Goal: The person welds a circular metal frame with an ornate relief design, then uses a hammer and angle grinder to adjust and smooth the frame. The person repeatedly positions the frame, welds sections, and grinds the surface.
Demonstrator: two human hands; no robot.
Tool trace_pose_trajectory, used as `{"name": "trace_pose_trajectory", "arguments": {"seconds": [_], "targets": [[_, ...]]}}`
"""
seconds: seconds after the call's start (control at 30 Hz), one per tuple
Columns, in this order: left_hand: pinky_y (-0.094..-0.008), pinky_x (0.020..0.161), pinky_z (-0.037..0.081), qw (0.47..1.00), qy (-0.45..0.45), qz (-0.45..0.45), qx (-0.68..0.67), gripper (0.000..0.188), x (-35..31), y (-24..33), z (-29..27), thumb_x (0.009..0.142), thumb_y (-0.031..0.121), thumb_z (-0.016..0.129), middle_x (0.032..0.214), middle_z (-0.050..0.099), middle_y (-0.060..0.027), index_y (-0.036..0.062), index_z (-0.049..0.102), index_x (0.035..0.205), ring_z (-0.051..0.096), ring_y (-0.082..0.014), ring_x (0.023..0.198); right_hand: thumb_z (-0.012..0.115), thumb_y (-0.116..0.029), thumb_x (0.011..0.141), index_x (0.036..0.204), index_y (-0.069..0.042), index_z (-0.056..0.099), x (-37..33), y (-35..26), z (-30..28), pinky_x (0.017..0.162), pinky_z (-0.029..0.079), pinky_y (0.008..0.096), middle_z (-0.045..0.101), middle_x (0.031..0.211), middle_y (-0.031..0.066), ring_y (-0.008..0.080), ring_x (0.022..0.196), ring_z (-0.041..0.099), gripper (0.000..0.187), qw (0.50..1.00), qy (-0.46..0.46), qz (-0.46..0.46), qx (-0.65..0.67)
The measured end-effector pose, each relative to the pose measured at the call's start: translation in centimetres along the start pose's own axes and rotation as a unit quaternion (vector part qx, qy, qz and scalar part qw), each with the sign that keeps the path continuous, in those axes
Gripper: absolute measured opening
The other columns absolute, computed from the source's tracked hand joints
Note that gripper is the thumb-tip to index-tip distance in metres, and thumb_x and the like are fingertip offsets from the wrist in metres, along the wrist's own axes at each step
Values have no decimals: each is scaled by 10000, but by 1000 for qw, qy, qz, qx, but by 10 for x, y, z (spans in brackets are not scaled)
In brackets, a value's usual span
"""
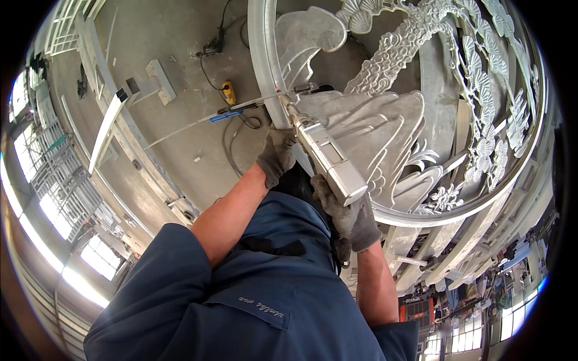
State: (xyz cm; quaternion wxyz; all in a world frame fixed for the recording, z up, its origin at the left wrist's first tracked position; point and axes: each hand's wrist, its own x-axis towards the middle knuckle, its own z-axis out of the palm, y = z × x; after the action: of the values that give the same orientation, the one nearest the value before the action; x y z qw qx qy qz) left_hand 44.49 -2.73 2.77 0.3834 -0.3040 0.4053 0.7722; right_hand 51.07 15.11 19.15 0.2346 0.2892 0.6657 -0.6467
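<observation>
My right hand (344,210), in a grey glove, is wrapped around the underside of a silver, box-bodied welding gun (330,157). Its narrow nozzle (291,107) points away from me at the rim of a large metal ring (263,54). My left hand (278,153), also gloved in grey, is closed on the ring's outer edge beside the nozzle; some fingertips are hidden there. A long bar clamp (192,125) with a blue handle (226,116) crosses the rim just beyond the nozzle. Inside the ring are a wing-shaped sheet (367,123) and an embossed, flower-patterned branch (400,51).
A corded yellow power tool (228,92) lies on the concrete floor left of the ring. Farther left are long metal beams (114,102) and a short metal piece (160,81). Pale slats (463,246) support the ring at right. A red machine (417,314) stands at lower right.
</observation>
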Motion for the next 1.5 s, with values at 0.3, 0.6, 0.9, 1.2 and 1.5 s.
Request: {"name": "trace_pose_trajectory", "arguments": {"seconds": [0.3,0.6,0.9,1.2,1.5], "targets": [[-355,842,579,999,-45,20,-12,266,1,-6,-13,908,137,730,1052,668,-20,92,633,1152,666,-157,972,653,-181,998,1172,23,674,-1,15,2,681,511,261,705,923,32,107,806,651,269,999,-16,8,48],[-336,744,563,999,-22,28,38,57,-4,-1,2,955,162,648,880,609,3,122,622,986,635,-138,817,715,-151,897,1015,-43,696,-2,5,1,662,500,459,652,928,176,391,784,635,161,999,3,-17,39],[-351,788,575,1000,2,-16,25,144,1,-6,-9,1010,247,596,945,638,-34,111,625,1049,650,-162,872,728,-150,891,1012,-26,684,-4,-4,-2,645,507,456,662,900,174,374,735,654,179,999,-9,-21,-35],[-379,852,581,994,-96,42,38,234,9,-28,-51,1067,256,490,1028,645,-62,85,608,1175,660,-194,936,696,-174,913,1012,-51,699,-10,-2,-3,642,499,419,648,895,133,293,741,646,158,996,-6,-40,-77],[-392,841,579,996,-73,-34,-27,237,7,-16,-39,1083,249,461,1016,636,-66,82,602,1179,655,-206,915,649,-152,963,1031,9,702,-13,2,-4,621,498,340,677,769,64,156,692,632,183,995,-17,-39,-95]]}}
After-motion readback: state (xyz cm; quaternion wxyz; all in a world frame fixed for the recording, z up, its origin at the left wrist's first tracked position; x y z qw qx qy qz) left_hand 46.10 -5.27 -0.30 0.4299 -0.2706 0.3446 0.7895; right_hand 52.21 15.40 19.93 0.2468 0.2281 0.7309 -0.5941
